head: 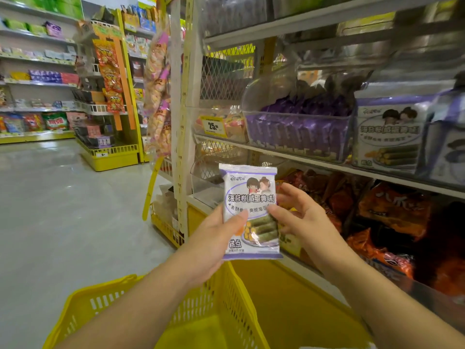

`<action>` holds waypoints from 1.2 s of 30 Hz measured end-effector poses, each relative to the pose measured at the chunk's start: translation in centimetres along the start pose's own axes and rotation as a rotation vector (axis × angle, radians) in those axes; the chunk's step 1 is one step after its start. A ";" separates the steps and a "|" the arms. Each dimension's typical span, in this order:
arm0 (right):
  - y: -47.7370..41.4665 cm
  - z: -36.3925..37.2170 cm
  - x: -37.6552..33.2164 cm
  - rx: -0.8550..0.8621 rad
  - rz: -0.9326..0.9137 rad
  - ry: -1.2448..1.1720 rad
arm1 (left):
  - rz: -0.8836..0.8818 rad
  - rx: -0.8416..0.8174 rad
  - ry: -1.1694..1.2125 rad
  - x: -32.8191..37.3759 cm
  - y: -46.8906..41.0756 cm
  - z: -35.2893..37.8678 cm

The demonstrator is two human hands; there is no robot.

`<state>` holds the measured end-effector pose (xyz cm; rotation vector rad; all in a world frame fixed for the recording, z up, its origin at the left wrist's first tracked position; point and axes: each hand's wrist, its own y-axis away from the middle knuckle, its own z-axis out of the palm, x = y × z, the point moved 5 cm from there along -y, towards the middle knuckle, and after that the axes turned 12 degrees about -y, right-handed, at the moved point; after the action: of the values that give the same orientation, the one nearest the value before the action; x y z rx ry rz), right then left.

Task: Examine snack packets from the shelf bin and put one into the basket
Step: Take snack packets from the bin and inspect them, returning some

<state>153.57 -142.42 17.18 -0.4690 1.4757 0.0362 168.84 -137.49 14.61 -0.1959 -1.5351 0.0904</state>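
A white and purple snack packet (pixel 250 197) with a picture of green rolls stands upright in front of me, above the yellow basket (pixel 221 306). My left hand (pixel 214 238) grips its lower left edge, thumb across the front. My right hand (pixel 294 212) pinches its right side with thumb and fingers. On the shelf to the right, a clear bin (pixel 392 137) holds more packets of the same kind.
A clear bin of purple packets (pixel 299 127) sits left of that bin. Orange and red snack bags (pixel 392 215) fill the lower shelf. A white shelf upright (pixel 180 122) rises behind the packet. Open grey floor (pixel 63 210) lies to the left, with more shelving beyond.
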 end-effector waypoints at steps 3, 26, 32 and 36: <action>0.9 -1.6 -4.0 -0.087 -0.014 -0.093 | 0.156 -0.081 -0.314 3.1 0.4 1.7; 8.3 -24.5 -33.1 0.518 -0.806 1.138 | 0.901 0.211 -1.271 27.7 -11.8 22.5; 8.8 -28.5 -34.2 0.604 -0.758 1.385 | 0.950 0.078 -1.558 27.5 -17.9 29.7; 7.9 -30.0 -34.4 0.582 -0.656 1.412 | 0.797 -0.061 -1.619 25.7 -23.1 33.3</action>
<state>118.96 -136.07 47.33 -0.4734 2.4500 -1.4664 135.09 -153.18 44.91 -0.9326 -2.9524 1.0363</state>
